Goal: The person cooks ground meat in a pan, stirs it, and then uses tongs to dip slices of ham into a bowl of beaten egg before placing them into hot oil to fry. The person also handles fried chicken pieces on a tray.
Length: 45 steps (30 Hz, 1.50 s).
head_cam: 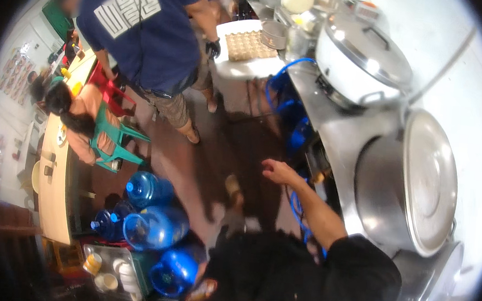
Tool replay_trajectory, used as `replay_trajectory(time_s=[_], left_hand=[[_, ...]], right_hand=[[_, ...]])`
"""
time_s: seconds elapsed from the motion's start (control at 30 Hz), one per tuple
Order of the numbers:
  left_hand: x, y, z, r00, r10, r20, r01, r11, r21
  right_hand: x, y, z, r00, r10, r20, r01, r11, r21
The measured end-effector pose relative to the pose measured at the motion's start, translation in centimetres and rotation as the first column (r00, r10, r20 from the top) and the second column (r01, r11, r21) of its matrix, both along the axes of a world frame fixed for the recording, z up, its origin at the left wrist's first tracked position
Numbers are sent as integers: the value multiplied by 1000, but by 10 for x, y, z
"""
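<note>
My right hand (pixel 279 172) hangs over the dark floor beside the stove counter, fingers loosely bent and slightly apart, with nothing in it. My left hand is out of view. Nearest the right hand is the counter's front, with a blue hose (pixel 297 203) below. On the steel counter (pixel 337 134) stands a large steel pot (pixel 380 187), its round lid (pixel 431 182) tilted steeply against its side. Farther along sits a wide white cooker (pixel 349 70) under a shiny metal lid (pixel 368 44).
Ahead stands a person in a navy shirt (pixel 143 36). A white table (pixel 247 69) carries an egg tray (pixel 249 45) and a round tin (pixel 274 35). At left are blue water jugs (pixel 156 228), a crate of cups (pixel 142 266), and a seated person on a green chair (pixel 119 134).
</note>
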<state>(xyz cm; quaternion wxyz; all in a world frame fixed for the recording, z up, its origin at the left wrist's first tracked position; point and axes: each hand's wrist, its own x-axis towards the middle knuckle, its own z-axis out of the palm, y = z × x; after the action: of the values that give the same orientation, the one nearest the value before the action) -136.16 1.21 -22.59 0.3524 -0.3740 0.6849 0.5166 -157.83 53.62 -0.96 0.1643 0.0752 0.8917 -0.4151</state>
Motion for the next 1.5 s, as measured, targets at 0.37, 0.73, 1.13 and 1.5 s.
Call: replay_trajectory(time_s=[0.37,0.73,1.13,1.5], left_hand=[[-604,78,70,836,-249,-489,254,965,-56],[-871,93,107,897,-421,-133,435,895,97],[-1166,122,40,998,-45,52,52,990,-134],[-1587,258,29,866,-419,-273,403,908,-117]], right_hand=[[-224,-12,-47,945,18,327,-6,999,-36],[-632,53,-46,925,-300,234,306,952,11],[-961,169,-40,950,-276,146,273,961,39],[-1021,221,-144,834,-362,417,402,916,-9]])
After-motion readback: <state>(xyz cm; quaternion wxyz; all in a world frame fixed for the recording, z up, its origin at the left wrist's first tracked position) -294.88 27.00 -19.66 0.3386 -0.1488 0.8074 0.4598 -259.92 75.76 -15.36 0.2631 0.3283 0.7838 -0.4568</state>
